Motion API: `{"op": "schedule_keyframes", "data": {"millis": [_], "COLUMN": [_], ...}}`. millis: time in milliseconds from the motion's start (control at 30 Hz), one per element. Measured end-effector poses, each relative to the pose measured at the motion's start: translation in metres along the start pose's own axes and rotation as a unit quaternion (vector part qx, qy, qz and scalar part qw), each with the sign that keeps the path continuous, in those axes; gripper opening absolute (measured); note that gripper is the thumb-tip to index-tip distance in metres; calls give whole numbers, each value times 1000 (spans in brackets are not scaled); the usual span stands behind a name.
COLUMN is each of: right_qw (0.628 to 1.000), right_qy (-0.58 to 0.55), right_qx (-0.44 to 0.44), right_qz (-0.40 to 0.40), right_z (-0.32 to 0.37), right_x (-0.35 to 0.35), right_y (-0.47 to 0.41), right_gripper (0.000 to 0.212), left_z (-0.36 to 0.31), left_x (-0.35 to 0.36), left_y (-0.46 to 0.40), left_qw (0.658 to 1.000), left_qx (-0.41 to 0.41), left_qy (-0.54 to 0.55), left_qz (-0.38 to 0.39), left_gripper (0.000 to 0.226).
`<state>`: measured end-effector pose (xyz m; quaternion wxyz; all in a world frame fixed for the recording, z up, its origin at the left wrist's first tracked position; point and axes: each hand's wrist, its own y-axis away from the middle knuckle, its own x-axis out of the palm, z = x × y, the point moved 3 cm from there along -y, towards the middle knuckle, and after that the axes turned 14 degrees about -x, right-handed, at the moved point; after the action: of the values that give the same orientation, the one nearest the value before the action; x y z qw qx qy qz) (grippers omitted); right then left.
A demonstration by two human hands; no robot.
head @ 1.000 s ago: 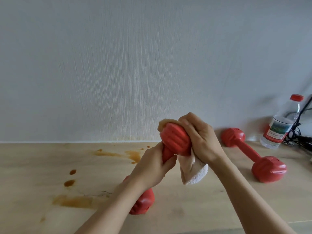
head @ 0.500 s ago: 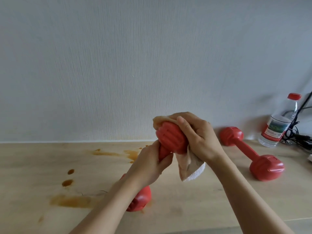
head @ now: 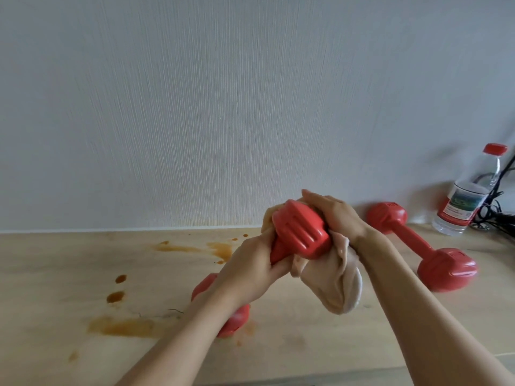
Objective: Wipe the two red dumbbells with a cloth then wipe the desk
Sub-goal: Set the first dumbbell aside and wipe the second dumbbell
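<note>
Nearest, a pale wooden counter (head: 292,355) carries brown spills (head: 125,327). Above it the left hand (head: 250,270) grips a tilted red dumbbell (head: 299,235); the right hand (head: 338,215) clutches a cloth (head: 334,280) against its head. Beyond lies a second dumbbell (head: 423,246), a bottle (head: 462,207), then a white wall (head: 223,107).

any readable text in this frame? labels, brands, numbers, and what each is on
Nothing can be read.
Water bottle label: red and white with a landscape picture; its print is too small and blurred to read.
Dumbbell lying on the desk: faint raised marks on both heads, illegible.
Dumbbell held in the hands: only moulded ribs, no text visible.
Cloth, desk, wall: no text.
</note>
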<state>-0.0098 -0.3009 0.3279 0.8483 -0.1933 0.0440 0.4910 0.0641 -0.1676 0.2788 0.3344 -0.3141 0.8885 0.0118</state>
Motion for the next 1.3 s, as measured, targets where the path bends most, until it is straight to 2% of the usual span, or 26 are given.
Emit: {"op": "schedule_keyframes", "data": {"millis": [100,200,367,500,567,633,733,833,867,900,1000,1067,1100,1133,1200,1300], "right_qw": [999,996,985,978,967,953,932,917,926,941,975,970,964,958,944,924], "right_qy": [12,65,138,135,103,14,-186,-260,-251,-212,5,120,155,181,219,263], "right_qx": [27,42,41,15,6,21,46,-61,-103,-133,-187,-206,-215,-224,-246,-265], "right_qz": [-31,-48,-93,-160,-233,-301,-308,-295,-264,-226,-121,-43,-11,6,-4,-78], "right_z": [-2,-1,-5,-4,-3,-10,-7,5,10,13,10,4,0,-5,-11,-9], "right_x": [1,1,2,1,-9,-21,-19,-9,0,9,28,36,39,43,49,52], "right_y": [-3,-2,1,10,10,10,12,-1,-4,-6,1,5,6,6,6,5], "right_gripper": [48,69,50,49,52,57,50,21,24,36,75,86,88,88,82,68], "left_z": [0,3,3,12,19,23,23,24,25,25,23,23,24,26,30,25], "left_x": [0,0,-3,-12,-16,-17,-17,-12,-10,-9,-8,-11,-13,-14,-14,-8], "left_y": [0,-4,-6,-19,-23,-23,-23,-28,-28,-28,-25,-23,-21,-22,-22,-20], "left_qw": [1000,1000,999,992,988,985,984,984,983,981,978,977,977,975,973,991], "left_qx": [-3,-13,-22,-78,-113,-130,-134,-151,-160,-168,-172,-162,-159,-165,-171,-100], "left_qy": [8,-4,-19,-4,22,55,72,69,77,87,111,130,136,145,154,90], "left_qz": [-5,-19,-46,-94,-98,-97,-90,-66,-55,-46,-39,-41,-40,-35,-16,-1], "left_gripper": [34,13,11,15,17,18,18,23,23,24,25,22,14,17,31,14]}}
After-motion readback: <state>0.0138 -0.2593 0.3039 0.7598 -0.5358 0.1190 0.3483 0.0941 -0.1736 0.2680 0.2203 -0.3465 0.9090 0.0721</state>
